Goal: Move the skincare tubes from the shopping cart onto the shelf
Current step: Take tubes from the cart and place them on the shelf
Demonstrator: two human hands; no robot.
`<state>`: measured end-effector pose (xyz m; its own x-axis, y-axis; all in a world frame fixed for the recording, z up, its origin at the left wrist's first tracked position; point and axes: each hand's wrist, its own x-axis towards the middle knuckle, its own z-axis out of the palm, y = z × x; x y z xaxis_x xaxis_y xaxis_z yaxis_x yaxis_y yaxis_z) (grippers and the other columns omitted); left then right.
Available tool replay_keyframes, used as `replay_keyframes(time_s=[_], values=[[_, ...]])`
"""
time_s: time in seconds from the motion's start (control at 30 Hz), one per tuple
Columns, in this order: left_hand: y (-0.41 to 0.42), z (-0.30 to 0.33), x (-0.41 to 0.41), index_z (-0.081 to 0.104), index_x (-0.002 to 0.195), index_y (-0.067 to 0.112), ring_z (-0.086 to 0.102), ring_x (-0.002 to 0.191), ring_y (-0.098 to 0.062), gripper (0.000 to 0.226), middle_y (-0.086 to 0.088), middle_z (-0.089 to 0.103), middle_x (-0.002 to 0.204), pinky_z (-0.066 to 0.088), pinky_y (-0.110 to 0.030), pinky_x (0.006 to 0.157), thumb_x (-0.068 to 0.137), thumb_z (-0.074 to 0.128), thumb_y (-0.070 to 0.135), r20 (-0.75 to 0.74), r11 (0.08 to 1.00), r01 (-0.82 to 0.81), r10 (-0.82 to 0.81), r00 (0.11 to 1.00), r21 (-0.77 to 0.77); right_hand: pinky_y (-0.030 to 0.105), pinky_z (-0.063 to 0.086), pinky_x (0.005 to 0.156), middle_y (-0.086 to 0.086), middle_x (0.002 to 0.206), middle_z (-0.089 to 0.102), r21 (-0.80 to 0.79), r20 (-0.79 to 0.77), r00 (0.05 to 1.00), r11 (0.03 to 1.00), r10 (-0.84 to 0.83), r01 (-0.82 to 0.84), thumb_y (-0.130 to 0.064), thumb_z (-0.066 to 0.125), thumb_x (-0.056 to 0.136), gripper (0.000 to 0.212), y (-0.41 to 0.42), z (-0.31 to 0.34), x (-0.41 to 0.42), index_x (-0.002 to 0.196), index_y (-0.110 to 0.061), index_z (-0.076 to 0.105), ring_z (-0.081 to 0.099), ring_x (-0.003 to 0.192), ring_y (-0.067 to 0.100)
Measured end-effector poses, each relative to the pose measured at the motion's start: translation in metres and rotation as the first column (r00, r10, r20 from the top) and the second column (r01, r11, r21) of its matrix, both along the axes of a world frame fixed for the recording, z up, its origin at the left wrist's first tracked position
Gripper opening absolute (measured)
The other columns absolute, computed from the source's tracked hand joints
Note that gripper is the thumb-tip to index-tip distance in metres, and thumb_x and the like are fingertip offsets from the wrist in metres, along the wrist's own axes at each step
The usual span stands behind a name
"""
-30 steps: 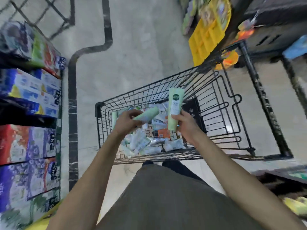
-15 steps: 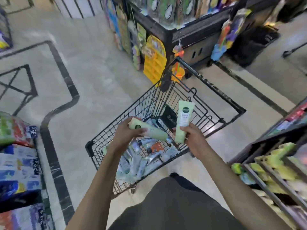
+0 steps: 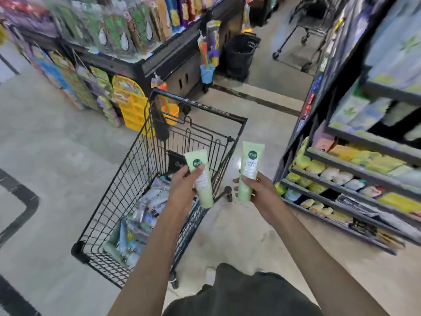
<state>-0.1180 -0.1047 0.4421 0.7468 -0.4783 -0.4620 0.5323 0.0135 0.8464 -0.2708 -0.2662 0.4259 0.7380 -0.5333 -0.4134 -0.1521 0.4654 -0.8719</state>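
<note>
My left hand [image 3: 182, 190] grips a pale green skincare tube [image 3: 200, 176] with a dark green round logo, held upright over the right side of the black wire shopping cart [image 3: 127, 179]. A second, matching green tube [image 3: 249, 169] stands upright in my right hand [image 3: 259, 190], out past the cart's right edge and towards the shelf [image 3: 355, 169]. Several more tubes and packets [image 3: 145, 215] lie piled in the cart's basket.
The dark shelf unit on the right holds rows of yellow, white and blue packs on its lower tiers. A display island with hanging goods and a yellow rack [image 3: 129, 106] stands behind the cart. A black basket [image 3: 239, 55] and another cart [image 3: 305, 35] sit further back.
My view has swung right, bringing the shelf into sight. Both hands have lifted their tubes away from the cart's contents, and the left tube has turned from lying sideways to upright.
</note>
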Motion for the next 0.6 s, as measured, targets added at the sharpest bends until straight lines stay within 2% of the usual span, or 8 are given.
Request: replay_keyframes(time_s=[0.1, 0.13, 0.23, 0.33, 0.4, 0.5, 0.6], values=[[-0.039, 0.004, -0.029, 0.070, 0.104, 0.015, 0.066, 0.072, -0.021, 0.008, -0.006, 0.071, 0.085, 0.060, -0.042, 0.072, 0.096, 0.068, 0.016, 0.010, 0.994, 0.102, -0.101, 0.995, -0.047, 0.055, 0.056, 0.090, 0.020, 0.112, 0.075, -0.030, 0.006, 0.995, 0.995, -0.096, 0.096, -0.015, 0.070, 0.096, 0.038, -0.014, 0.008, -0.037, 0.132, -0.010, 0.059, 0.070, 0.092, 0.031], [-0.052, 0.004, -0.040, 0.069, 0.105, 0.017, 0.067, 0.071, -0.022, 0.009, -0.007, 0.070, 0.086, 0.060, -0.043, 0.071, 0.098, 0.066, 0.019, 0.026, 0.987, 0.154, -0.153, 0.988, -0.048, 0.053, 0.057, 0.089, 0.020, 0.111, 0.075, -0.036, 0.012, 0.991, 0.991, -0.130, 0.131, -0.016, 0.071, 0.096, 0.039, -0.020, 0.011, -0.052, 0.132, -0.011, 0.059, 0.070, 0.091, 0.031], [-0.092, 0.008, -0.077, 0.066, 0.110, 0.029, 0.072, 0.078, -0.032, 0.011, -0.012, 0.072, 0.099, 0.058, -0.053, 0.080, 0.100, 0.064, 0.033, 0.052, 0.956, 0.292, -0.290, 0.955, -0.035, 0.051, 0.058, 0.086, 0.018, 0.109, 0.076, -0.065, 0.008, 0.976, 0.974, -0.218, 0.218, -0.018, 0.071, 0.096, 0.040, -0.038, 0.016, -0.100, 0.133, -0.014, 0.057, 0.072, 0.089, 0.031], [-0.128, 0.013, -0.123, 0.060, 0.111, 0.027, 0.071, 0.069, -0.030, 0.019, -0.011, 0.072, 0.085, 0.056, -0.054, 0.082, 0.100, 0.062, 0.042, 0.065, 0.931, 0.366, -0.364, 0.929, -0.018, 0.053, 0.058, 0.088, 0.015, 0.107, 0.077, -0.069, 0.017, 0.953, 0.951, -0.302, 0.303, -0.018, 0.072, 0.095, 0.042, -0.059, 0.017, -0.153, 0.134, -0.015, 0.057, 0.074, 0.088, 0.031], [-0.151, 0.016, -0.157, 0.057, 0.112, 0.023, 0.069, 0.064, -0.026, 0.021, -0.010, 0.070, 0.078, 0.056, -0.048, 0.077, 0.102, 0.058, 0.041, 0.097, 0.911, 0.413, -0.410, 0.907, -0.015, 0.056, 0.059, 0.089, 0.010, 0.103, 0.079, -0.064, 0.015, 0.932, 0.930, -0.362, 0.362, -0.016, 0.073, 0.094, 0.041, -0.072, 0.019, -0.189, 0.132, -0.016, 0.059, 0.074, 0.087, 0.027], [-0.183, 0.018, -0.210, 0.054, 0.112, 0.024, 0.070, 0.072, -0.028, 0.021, -0.014, 0.070, 0.084, 0.056, -0.042, 0.069, 0.104, 0.053, 0.043, 0.134, 0.878, 0.478, -0.477, 0.869, 0.027, 0.058, 0.058, 0.090, 0.009, 0.105, 0.078, -0.059, -0.001, 0.897, 0.896, -0.441, 0.440, -0.015, 0.074, 0.093, 0.035, -0.094, 0.019, -0.244, 0.126, -0.019, 0.063, 0.075, 0.090, 0.027], [-0.212, 0.018, -0.262, 0.058, 0.112, 0.027, 0.066, 0.086, -0.029, 0.023, -0.014, 0.068, 0.098, 0.056, -0.050, 0.080, 0.100, 0.059, 0.047, 0.117, 0.848, 0.530, -0.530, 0.840, 0.032, 0.055, 0.058, 0.088, 0.015, 0.115, 0.075, -0.061, -0.001, 0.863, 0.862, -0.505, 0.504, -0.017, 0.076, 0.091, 0.038, -0.117, 0.019, -0.301, 0.127, -0.017, 0.065, 0.072, 0.096, 0.031]])
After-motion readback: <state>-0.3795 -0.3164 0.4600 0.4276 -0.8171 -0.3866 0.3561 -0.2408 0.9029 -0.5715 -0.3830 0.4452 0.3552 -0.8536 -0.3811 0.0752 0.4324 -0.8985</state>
